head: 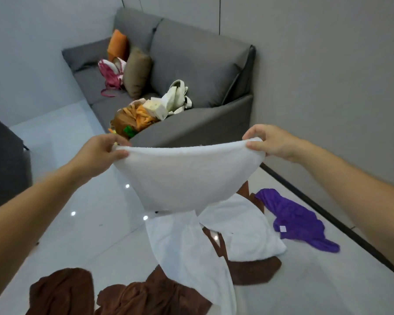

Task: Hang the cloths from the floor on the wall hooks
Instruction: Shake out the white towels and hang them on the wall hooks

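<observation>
A white towel (184, 176) hangs spread in the air between my hands. My left hand (102, 148) pinches its left top corner and my right hand (268, 140) pinches its right top corner. Below it, on the pale tiled floor, lie two more white towels (191, 251) (243, 233), several brown cloths (64, 292) (255, 271) and a purple cloth (296, 219). No wall hooks are in view.
A grey sofa (205, 123) stands ahead against the wall, with cushions, bags and a snack packet (132, 119) on it. A dark piece of furniture (5, 160) is at the left. The grey wall (328, 76) runs along the right with a dark skirting strip.
</observation>
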A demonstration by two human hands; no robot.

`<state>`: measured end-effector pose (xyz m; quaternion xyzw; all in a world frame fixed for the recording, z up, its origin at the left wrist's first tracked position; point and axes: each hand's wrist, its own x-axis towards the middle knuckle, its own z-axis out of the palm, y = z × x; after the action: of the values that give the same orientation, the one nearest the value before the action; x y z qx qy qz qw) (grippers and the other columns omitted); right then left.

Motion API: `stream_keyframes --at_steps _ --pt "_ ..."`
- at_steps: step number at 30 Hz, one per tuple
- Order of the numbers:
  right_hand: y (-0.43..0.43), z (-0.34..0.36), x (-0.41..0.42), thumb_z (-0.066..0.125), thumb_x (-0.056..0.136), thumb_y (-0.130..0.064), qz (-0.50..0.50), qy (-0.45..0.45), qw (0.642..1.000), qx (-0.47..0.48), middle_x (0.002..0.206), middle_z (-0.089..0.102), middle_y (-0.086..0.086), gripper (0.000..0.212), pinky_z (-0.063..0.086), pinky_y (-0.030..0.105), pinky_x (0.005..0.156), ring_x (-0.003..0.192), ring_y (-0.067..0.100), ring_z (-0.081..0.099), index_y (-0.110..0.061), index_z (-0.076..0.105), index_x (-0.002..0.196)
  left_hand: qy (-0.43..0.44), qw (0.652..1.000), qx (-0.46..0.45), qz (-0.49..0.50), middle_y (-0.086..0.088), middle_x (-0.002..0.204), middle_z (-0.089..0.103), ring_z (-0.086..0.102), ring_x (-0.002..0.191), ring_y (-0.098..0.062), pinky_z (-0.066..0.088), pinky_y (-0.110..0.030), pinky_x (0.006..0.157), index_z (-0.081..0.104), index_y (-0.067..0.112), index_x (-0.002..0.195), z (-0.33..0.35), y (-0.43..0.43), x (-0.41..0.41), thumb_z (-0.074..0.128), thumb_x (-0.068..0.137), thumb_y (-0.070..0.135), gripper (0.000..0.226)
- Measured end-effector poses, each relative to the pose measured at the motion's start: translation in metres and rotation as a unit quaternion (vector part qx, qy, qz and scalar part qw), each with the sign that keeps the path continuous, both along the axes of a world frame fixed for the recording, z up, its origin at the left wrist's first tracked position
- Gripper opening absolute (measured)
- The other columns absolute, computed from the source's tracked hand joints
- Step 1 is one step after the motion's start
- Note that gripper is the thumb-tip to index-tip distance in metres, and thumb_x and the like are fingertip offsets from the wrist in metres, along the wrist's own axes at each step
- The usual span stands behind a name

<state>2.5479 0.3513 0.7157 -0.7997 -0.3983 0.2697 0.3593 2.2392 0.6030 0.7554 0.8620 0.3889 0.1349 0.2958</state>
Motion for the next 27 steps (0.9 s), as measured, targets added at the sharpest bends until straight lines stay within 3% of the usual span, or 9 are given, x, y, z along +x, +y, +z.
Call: stream_keyframes --at_steps 4,6,8,11,14,17,20,27 --pt "-0.052 0.116 0.023 0.057 0.097 -0.022 -0.054 -0.051 0.997 0.033 0.087 0.057 -0.013 0.004 0.039 0.019 0.068 0.078 0.002 0.051 -0.020 0.060 0.099 -0.029 0.999 -0.014 -0.021 -0.001 0.095 0.063 0.058 0.088 -0.021 0.051 -0.033 0.073 0.067 0.034 0.090 0.116 -0.040 0.041 0.067 0.089 0.017 0.017" --pt "-0.082 0.165 0.029 0.060 0.096 -0.023 -0.114 -0.034 0.990 0.078 0.080 0.056 -0.011 0.005 0.039 0.014 0.056 0.070 0.001 0.050 -0.020 0.062 0.099 -0.052 0.998 -0.001 -0.028 -0.008 0.099 0.065 0.059 0.085 -0.023 0.052 -0.031 0.068 0.066 0.034 0.088 0.166 -0.060 0.061 0.069 0.088 0.017 0.018" --pt "-0.111 0.204 0.033 0.063 0.094 -0.024 -0.181 0.015 0.974 0.133 0.080 0.057 -0.005 0.003 0.039 0.012 0.048 0.065 0.007 0.051 -0.021 0.062 0.095 -0.085 0.996 0.004 -0.034 -0.010 0.101 0.064 0.059 0.087 -0.025 0.053 -0.035 0.075 0.066 0.030 0.090 0.205 -0.075 0.081 0.069 0.088 0.020 0.011" --pt "-0.157 0.250 0.033 0.065 0.092 -0.018 -0.244 0.098 0.940 0.216 0.084 0.060 0.002 0.007 0.046 0.017 0.051 0.064 0.009 0.058 -0.022 0.061 0.088 -0.110 0.992 0.020 -0.054 -0.006 0.101 0.061 0.057 0.093 -0.023 0.050 -0.036 0.081 0.067 0.019 0.103 0.249 -0.096 0.113 0.065 0.091 0.026 0.014" --pt "-0.199 0.284 0.021 0.064 0.092 -0.009 -0.288 0.102 0.912 0.274 0.085 0.062 0.002 0.010 0.052 0.022 0.059 0.063 0.007 0.063 -0.018 0.062 0.088 -0.137 0.988 0.008 -0.065 -0.006 0.103 0.059 0.055 0.096 -0.022 0.050 -0.031 0.077 0.065 0.018 0.106 0.274 -0.112 0.140 0.061 0.093 0.030 0.018" --pt "-0.239 0.310 -0.003 0.063 0.093 -0.008 -0.337 0.057 0.892 0.295 0.087 0.063 0.001 0.012 0.052 0.028 0.069 0.073 0.012 0.062 -0.019 0.064 0.088 -0.174 0.977 -0.014 -0.125 -0.012 0.106 0.063 0.055 0.083 -0.018 0.049 -0.023 0.069 0.066 0.013 0.108 0.289 -0.128 0.167 0.063 0.093 0.027 0.021" --pt "-0.278 0.330 -0.037 0.062 0.093 -0.009 -0.387 0.004 0.875 0.290 0.089 0.063 0.001 0.012 0.051 0.033 0.074 0.080 0.015 0.061 -0.020 0.065 0.088 -0.200 0.960 -0.023 -0.193 -0.010 0.098 0.061 0.048 0.064 -0.009 0.045 -0.013 0.051 0.067 0.014 0.107 0.300 -0.149 0.185 0.063 0.093 0.026 0.019" --pt "-0.377 0.348 -0.139 0.062 0.094 -0.013 -0.526 -0.096 0.803 0.262 0.097 0.057 0.007 0.013 0.051 0.035 0.077 0.086 0.019 0.057 -0.024 0.067 0.087 -0.246 0.898 -0.074 -0.357 0.003 0.071 0.057 0.050 0.045 0.004 0.039 -0.008 0.046 0.063 0.018 0.086 0.313 -0.235 0.211 0.062 0.094 0.024 0.010"
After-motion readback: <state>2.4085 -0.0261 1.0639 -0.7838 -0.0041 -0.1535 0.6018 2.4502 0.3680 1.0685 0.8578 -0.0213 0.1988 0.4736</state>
